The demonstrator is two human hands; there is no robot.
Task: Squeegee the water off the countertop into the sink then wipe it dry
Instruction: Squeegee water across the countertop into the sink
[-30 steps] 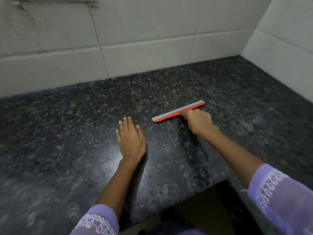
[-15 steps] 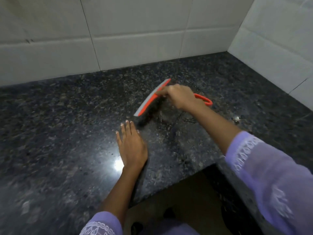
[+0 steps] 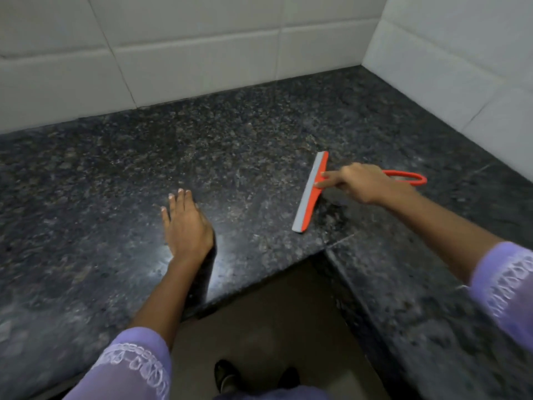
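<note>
An orange squeegee (image 3: 310,194) with a grey rubber blade lies blade-down on the dark speckled granite countertop (image 3: 230,145), its blade running from far to near. My right hand (image 3: 360,183) grips its handle, forefinger stretched onto the blade's back; the looped handle end (image 3: 415,178) sticks out to the right of my hand. My left hand (image 3: 186,226) rests flat on the counter, fingers together, to the left of the blade. No sink shows in view.
White tiled walls (image 3: 202,53) meet at the far right corner (image 3: 366,53). The counter is L-shaped, with an inner front edge (image 3: 326,251) near the squeegee. Below it are a brown floor (image 3: 274,327) and my dark shoes (image 3: 227,373).
The squeegee has moved right and towards the counter's inner corner, its blade turning to run far-to-near. My left hand stayed flat on the counter.
</note>
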